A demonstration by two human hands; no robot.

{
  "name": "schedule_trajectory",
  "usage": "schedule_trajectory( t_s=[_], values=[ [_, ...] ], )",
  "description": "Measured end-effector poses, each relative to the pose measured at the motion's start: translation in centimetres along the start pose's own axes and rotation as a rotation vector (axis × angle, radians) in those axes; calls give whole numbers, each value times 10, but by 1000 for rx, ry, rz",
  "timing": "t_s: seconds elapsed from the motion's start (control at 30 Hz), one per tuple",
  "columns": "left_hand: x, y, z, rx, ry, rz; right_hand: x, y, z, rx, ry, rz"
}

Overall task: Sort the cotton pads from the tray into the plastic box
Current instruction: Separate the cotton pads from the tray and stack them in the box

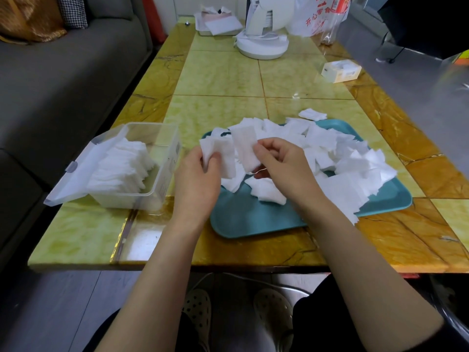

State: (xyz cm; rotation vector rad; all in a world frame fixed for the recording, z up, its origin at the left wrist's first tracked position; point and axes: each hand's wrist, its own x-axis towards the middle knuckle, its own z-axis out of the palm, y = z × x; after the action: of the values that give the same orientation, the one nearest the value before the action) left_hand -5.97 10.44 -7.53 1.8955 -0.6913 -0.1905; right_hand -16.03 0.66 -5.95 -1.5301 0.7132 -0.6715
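A teal tray [248, 222] lies on the table in front of me with several loose white cotton pads [337, 153] heaped over its far and right part. My left hand [196, 179] grips a small stack of pads [220, 154] above the tray's left edge. Just to its right, my right hand [281, 165] pinches a single pad [245, 148] held upright. A clear plastic box [162, 161] stands to the left with its lid folded open, and a row of stacked pads [121, 168] lies inside it.
A white fan base [262, 44], a plastic bag [322, 16] and a container of tissues [218, 22] stand at the table's far end. A small white box [341, 71] sits at the right. A grey sofa [63, 77] runs along the left side.
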Motion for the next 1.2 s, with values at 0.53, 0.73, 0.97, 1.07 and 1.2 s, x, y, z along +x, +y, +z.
schedule_trajectory(
  t_s=[0.53, 0.73, 0.97, 1.07, 1.2],
  values=[
    [-2, 9, 9, -241, -129, -127, -9, 9, 17, -139, 140, -165],
    [-6, 15, 7, -308, -195, -156, -10, 12, 17, -153, 150, -161],
    [-6, 7, 5, -170, -161, -8, -7, 16, 17, -268, 86, -99],
    [-2, -1, 1, -102, -121, 43, -4, 21, 21, -337, 26, -65],
    [-1, -7, -8, -52, -129, 106, -3, 17, 19, -173, -115, -104]
  ],
)
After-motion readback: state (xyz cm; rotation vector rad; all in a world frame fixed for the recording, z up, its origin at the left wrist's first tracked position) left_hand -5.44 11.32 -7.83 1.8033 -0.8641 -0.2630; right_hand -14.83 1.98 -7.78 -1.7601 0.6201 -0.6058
